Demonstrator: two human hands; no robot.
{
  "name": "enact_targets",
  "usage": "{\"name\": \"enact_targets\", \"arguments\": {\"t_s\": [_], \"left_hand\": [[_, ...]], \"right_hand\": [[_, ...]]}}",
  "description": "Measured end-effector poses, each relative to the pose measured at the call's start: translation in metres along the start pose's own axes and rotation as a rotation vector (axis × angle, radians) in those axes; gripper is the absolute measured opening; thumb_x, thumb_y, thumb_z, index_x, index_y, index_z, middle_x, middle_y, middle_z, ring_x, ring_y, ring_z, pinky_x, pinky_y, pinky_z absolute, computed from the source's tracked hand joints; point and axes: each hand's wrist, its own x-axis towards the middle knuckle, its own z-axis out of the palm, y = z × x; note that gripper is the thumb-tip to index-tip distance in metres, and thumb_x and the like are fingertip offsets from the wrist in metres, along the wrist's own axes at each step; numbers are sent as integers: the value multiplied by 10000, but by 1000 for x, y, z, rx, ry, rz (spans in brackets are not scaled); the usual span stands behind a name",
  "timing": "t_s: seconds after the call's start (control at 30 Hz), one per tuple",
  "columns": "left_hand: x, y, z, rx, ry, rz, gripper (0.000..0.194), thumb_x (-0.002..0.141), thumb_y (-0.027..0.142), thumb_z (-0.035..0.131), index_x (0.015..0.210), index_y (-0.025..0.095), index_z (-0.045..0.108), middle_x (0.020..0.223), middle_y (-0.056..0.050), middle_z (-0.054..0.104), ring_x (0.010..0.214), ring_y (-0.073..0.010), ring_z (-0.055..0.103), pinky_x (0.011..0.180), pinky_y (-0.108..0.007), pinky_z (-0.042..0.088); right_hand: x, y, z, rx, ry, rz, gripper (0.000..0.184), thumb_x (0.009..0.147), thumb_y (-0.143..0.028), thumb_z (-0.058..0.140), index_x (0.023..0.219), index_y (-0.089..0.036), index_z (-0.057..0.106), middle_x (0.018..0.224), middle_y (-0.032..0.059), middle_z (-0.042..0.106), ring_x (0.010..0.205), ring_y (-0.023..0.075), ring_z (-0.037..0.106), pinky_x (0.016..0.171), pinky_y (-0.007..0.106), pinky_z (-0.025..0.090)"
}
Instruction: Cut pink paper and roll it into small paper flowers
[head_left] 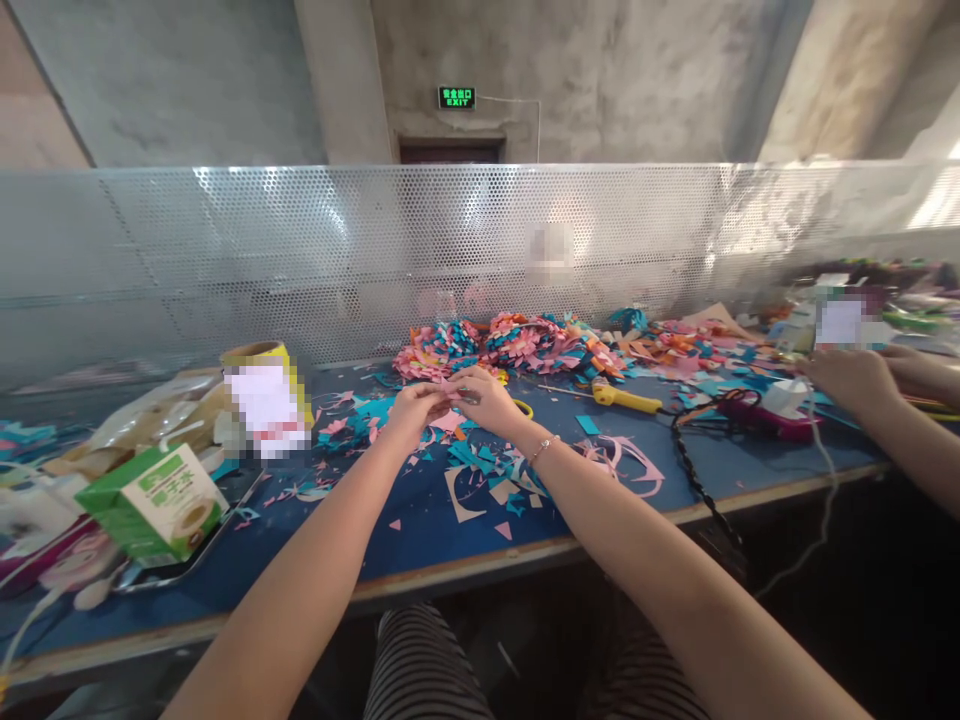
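Observation:
My left hand [417, 408] and my right hand [486, 396] meet over the middle of the blue table. Both are closed, fingertips pinching a small pink piece [448, 388]; paper or foam, I cannot tell which. Beneath and around them lie blue scraps [471, 456] and pink cut-offs [628, 468]. A yellow loop like a scissors handle [529, 408] shows partly beside my right wrist. Just beyond my hands sits a heap of pink, blue and orange flower-like pieces [525, 345].
A yellow glue gun [628, 398] lies right of my hands, near a dark braided cord [694, 480]. Leftward stand a green drink carton [154, 505] and a yellow roll [298, 390]. Behind the blue table [420, 540] rises a perforated metal screen [420, 240]. Another person's hands [862, 385] work at far right.

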Motion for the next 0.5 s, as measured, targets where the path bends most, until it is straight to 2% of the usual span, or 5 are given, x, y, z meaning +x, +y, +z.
{"name": "enact_targets", "arguments": {"t_s": [0.1,0.27,0.4,0.5], "left_hand": [[0,-1,0,-12,-50,-33,140,544,154,670,638,135,568,594,-26,634,588,-124,614,650,-258,471],[1,-1,-2,-38,-70,-74,140,558,120,661,636,135,546,617,-36,644,625,-133,628,670,-261,478],[4,-5,-4,-30,-74,-51,181,528,138,698,644,134,560,609,-20,632,629,-129,625,678,-257,477],[5,-8,-5,-7,-79,-17,201,497,170,723,635,134,581,630,-19,635,638,-126,619,663,-245,475]], "right_hand": [[1,-2,-2,-46,17,4,123,757,-211,543,833,-191,637,928,72,560,891,153,546,744,292,498],[2,-2,-5,-92,24,-9,134,771,-275,541,803,-195,643,859,63,601,842,155,558,740,290,484],[1,1,-5,-83,31,42,129,759,-290,554,773,-193,636,807,50,605,771,143,565,664,257,484],[1,1,-4,-58,58,104,139,741,-314,572,757,-187,626,776,38,609,717,132,567,662,255,475]]}}
